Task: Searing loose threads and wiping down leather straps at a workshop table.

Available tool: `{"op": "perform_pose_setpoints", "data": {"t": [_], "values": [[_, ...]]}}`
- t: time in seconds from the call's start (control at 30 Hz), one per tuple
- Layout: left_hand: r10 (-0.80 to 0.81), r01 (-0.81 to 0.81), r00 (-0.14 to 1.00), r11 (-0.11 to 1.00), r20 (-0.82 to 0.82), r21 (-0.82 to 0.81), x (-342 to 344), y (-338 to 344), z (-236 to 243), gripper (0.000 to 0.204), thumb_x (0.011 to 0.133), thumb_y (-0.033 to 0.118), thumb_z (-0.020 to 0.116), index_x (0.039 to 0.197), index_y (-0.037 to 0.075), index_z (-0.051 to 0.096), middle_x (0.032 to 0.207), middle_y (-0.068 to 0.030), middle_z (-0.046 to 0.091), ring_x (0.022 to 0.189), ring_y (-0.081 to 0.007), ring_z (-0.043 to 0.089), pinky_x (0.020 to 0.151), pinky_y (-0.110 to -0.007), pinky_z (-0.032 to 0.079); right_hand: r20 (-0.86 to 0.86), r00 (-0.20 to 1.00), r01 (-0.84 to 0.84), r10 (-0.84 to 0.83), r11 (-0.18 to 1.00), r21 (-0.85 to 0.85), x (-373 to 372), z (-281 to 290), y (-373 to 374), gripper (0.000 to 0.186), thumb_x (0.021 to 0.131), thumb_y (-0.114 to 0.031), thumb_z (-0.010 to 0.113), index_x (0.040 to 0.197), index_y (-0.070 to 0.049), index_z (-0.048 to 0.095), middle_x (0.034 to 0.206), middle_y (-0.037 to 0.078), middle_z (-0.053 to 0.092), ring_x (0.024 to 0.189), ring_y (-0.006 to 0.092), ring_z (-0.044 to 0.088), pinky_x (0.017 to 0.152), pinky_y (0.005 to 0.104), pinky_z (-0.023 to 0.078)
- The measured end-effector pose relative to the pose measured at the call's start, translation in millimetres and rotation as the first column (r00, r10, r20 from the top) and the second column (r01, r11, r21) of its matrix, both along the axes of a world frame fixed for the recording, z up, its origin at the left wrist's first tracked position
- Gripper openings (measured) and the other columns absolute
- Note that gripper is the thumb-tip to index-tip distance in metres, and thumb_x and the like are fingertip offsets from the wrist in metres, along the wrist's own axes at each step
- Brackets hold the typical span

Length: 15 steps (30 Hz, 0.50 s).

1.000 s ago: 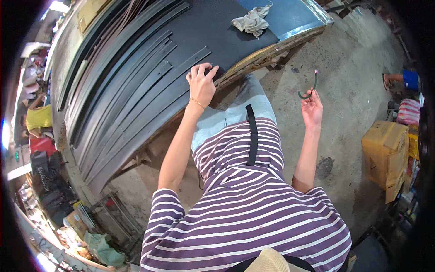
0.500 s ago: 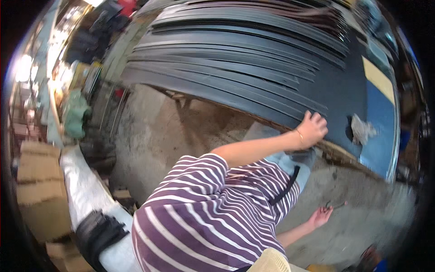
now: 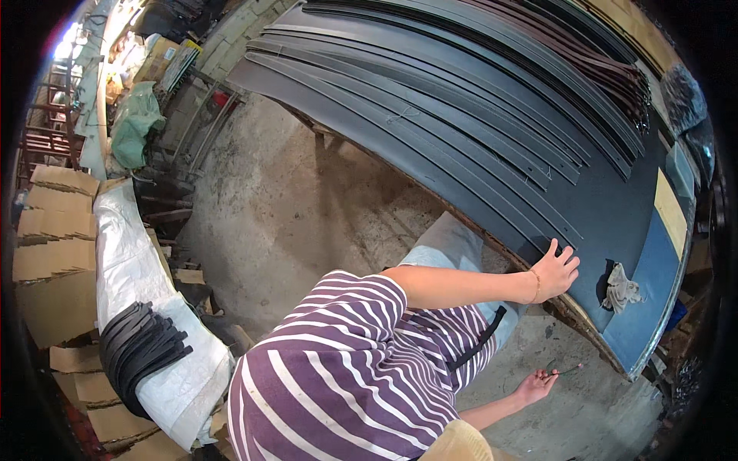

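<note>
My left hand (image 3: 555, 274) is at the near edge of the dark table (image 3: 607, 219), its fingers bent and spread apart. Its fingertips are close to the ends of the nearest long black strips (image 3: 461, 165), and I see nothing held in it. Lower and to the right, away from the table, my right hand (image 3: 536, 386) is closed on a thin dark stick (image 3: 570, 370) with a small pinkish tip. On the table, right of my left hand, lies a crumpled grey rag (image 3: 621, 290) beside a dark piece.
More black strips and a bundle of brown strips (image 3: 615, 73) lie farther back on the table. A yellow sheet (image 3: 670, 211) is at its right end. Stacked cardboard (image 3: 58, 265) and a white sack (image 3: 123, 238) bearing black strips (image 3: 138, 353) stand at left.
The view has shifted, and the table's contents sit lower and farther right in it. My left hand stays by the strip ends; my right hand still holds the thin stick.
</note>
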<state>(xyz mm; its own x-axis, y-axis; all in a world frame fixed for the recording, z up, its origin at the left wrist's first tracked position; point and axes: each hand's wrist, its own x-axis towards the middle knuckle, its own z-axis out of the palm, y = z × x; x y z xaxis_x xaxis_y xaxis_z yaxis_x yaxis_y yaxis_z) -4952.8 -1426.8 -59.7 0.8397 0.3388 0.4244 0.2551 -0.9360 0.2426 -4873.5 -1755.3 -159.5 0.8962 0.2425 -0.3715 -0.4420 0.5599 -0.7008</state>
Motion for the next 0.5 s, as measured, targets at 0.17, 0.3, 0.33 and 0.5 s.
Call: {"op": "perform_pose_setpoints", "data": {"t": [0.17,0.3,0.33,0.5], "values": [[-0.045,0.045,0.998,0.999,0.040,-0.001,-9.8,5.3,1.4,0.023,0.071,0.021,0.056,0.086,0.005,0.058,0.098,-0.0118,0.048,0.101,-0.0314,0.043,0.084,-0.059,0.034,0.000,1.000,-0.007,0.007,1.000,0.005,-4.6,2.3,-1.0,0.018,0.092,-0.015,0.048,0.103,-0.001,0.050,0.089,0.003,0.058,0.063,0.0102,0.048,0.054,0.0237,0.038],[-0.088,0.086,0.978,0.996,0.187,0.018,-18.7,12.6,-8.6,0.019,0.069,0.019,0.056,0.084,0.006,0.059,0.092,-0.0099,0.049,0.098,-0.0293,0.043,0.086,-0.054,0.033,0.001,1.000,0.019,-0.019,0.999,0.025,-8.2,11.0,6.0,0.017,0.092,-0.015,0.048,0.101,-0.001,0.051,0.088,0.004,0.058,0.062,0.0111,0.048,0.054,0.0245,0.038],[-0.104,0.100,0.977,0.995,0.187,0.027,-20.5,13.6,-8.7,0.019,0.069,0.019,0.056,0.083,0.006,0.060,0.092,-0.0098,0.049,0.099,-0.0291,0.043,0.086,-0.054,0.033,-0.011,1.000,0.020,-0.019,0.999,0.034,-9.0,12.2,4.9,0.016,0.092,-0.015,0.048,0.101,-0.001,0.051,0.088,0.004,0.058,0.062,0.0113,0.048,0.054,0.0246,0.038],[-0.104,0.107,0.973,0.994,0.204,-0.002,-20.8,12.9,-6.1,0.018,0.069,0.018,0.056,0.081,0.005,0.060,0.091,-0.0099,0.049,0.099,-0.0294,0.044,0.088,-0.055,0.032,0.023,0.999,-0.030,0.029,0.999,0.040,-5.6,6.4,-3.9,0.016,0.092,-0.014,0.048,0.101,-0.002,0.051,0.089,0.004,0.059,0.062,0.0112,0.048,0.054,0.0243,0.039]]}}
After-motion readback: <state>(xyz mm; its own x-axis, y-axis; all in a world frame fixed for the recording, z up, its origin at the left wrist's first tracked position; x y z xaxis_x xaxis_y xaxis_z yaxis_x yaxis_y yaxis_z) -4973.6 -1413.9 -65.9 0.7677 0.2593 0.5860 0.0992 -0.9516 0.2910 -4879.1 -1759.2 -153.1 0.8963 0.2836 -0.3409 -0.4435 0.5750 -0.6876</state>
